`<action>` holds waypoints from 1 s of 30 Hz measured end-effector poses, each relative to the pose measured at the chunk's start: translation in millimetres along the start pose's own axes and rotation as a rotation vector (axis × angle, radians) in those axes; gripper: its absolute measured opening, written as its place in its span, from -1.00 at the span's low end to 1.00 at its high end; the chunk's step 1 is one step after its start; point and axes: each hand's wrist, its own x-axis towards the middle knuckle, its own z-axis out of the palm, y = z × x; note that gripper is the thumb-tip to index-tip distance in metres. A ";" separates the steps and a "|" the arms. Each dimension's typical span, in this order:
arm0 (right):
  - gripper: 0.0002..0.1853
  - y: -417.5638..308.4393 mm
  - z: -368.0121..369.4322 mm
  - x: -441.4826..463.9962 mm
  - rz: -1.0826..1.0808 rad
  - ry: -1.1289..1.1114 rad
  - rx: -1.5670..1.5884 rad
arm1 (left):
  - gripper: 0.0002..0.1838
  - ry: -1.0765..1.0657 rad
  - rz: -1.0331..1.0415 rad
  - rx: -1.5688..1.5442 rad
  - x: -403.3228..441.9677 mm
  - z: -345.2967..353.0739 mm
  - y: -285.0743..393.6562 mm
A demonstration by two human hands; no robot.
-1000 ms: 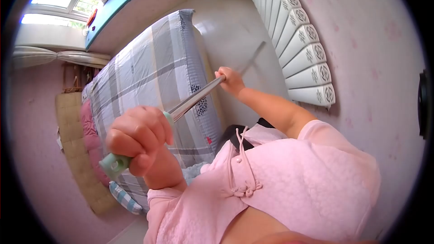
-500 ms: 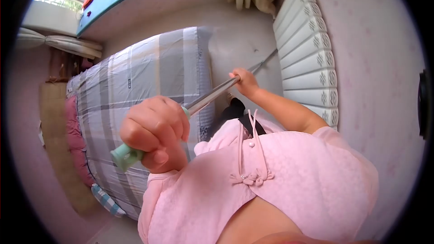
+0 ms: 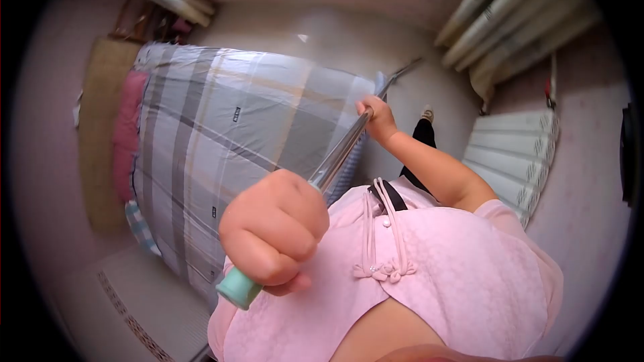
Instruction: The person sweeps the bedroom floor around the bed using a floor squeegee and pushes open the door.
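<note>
Honestly can't read any text here. Closest thing is on the plaid bedsheet (image 3: pixel 268 134): there's a small dark patch (image 3: pixel 236 114) with pale, letter-like marks toward 10 o'clock from the middle of the view, plus a second patch (image 3: pixel 214 212) around 8 o'clock. Both way too tiny and fuzzy to make out.

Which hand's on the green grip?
The left hand, closed around the green grip; the right hand holds the metal shaft farther along.
</note>
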 end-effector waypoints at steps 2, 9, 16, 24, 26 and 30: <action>-0.75 2.3 12.9 50.8 -0.063 -0.084 0.045 | -0.74 -0.112 -0.099 0.144 19.1 -29.2 -6.4; -0.71 -10.4 -9.8 184.0 -0.142 -0.494 0.062 | -0.75 0.071 -0.183 0.478 119.3 -60.7 -93.3; -0.74 5.8 -49.3 238.8 -0.012 -0.519 0.089 | -0.74 0.199 -0.194 0.306 169.1 -123.6 -122.2; -0.71 1.1 8.2 335.6 -0.144 -0.735 0.128 | -0.75 0.175 -0.290 0.605 178.3 -184.6 -164.6; -0.71 -10.8 7.5 348.1 -0.189 -0.754 0.091 | -0.75 0.273 -0.148 0.577 175.7 -197.8 -150.5; -0.73 -16.2 14.9 377.8 -0.159 -0.810 -0.009 | -0.72 0.529 -0.005 0.569 154.0 -247.9 -123.1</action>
